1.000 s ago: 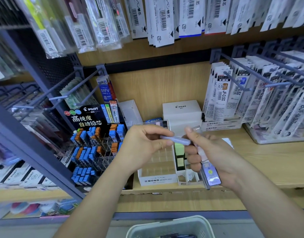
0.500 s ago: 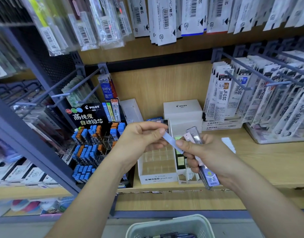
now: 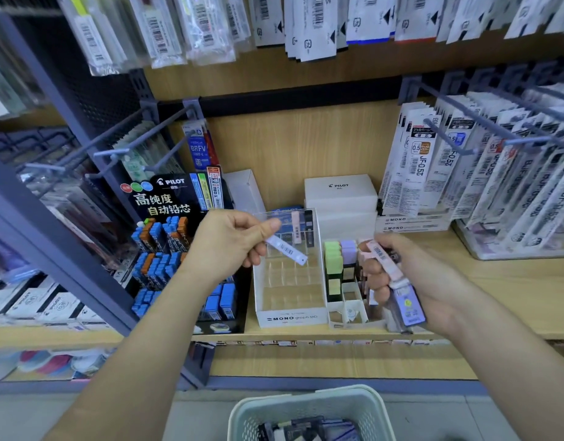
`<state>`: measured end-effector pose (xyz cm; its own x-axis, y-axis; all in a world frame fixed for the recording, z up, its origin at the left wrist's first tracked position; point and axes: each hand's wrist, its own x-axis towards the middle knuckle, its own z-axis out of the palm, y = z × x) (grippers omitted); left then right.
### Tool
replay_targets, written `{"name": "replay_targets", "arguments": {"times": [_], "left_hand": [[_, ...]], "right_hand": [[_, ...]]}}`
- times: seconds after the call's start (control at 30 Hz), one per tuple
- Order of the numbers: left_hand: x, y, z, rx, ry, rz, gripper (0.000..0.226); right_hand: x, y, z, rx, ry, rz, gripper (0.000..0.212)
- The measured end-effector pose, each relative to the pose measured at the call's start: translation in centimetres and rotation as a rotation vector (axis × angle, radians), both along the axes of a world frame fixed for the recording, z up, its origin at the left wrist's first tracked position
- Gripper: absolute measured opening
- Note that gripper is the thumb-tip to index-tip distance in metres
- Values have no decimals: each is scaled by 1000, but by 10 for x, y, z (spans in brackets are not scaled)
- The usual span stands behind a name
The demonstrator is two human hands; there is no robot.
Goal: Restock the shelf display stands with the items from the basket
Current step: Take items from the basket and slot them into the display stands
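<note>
Restocking step: by my reading, one slim lead case (image 3: 287,249) is on its way into the white MONO stand (image 3: 290,318). The job looks far from finished, since most of that stand's clear slots show nothing in them.
Left hand (image 3: 229,240): pinches the pale case by its upper end between thumb and fingers. The case slants down to the right over the stand's middle rows, not yet in a slot.
Right hand (image 3: 401,275): curled round a bundle (image 3: 398,291) of further cases, pink above and lilac below, just beside the narrow stand (image 3: 333,259) of green and purple ones.
MONO stand: at the front of the wooden shelf (image 3: 513,281), between the black Pilot display (image 3: 166,198) and the narrow stand. Only its back row shows a few cases.
Basket (image 3: 306,405): low in front, below the shelf, with more stock inside; what kind I cannot tell.
Next move: probably tip the case upright, line its lower end with an open slot and lower it in. The slots look narrow, so aim matters more than force.
</note>
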<state>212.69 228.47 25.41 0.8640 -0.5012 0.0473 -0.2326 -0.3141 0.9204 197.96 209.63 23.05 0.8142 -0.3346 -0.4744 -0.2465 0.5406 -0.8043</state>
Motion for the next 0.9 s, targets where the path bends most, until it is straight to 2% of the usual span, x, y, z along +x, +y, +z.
{"name": "replay_targets", "arguments": {"times": [0.1,0.2,0.4,0.5,0.57,0.9], "left_hand": [[1,-3,-3,-6,10,18,20],[10,-6,-2,-13,-18,50,11],[49,-18,-11,177,-284,130,8],[62,-29,-16,348,-475,70,13],[67,-38,-18,429,-537,12,14],[80,-60,-20,540,-569,-94,11]], "right_hand": [[0,-1,-2,17,-21,0,11],[0,-1,-3,8,-58,6,21],[5,3,-2,-18,-57,-20,26],[7,5,0,-50,-54,-22,22],[8,6,0,-56,-54,-16,20],[12,7,-2,-53,-39,7,21]]}}
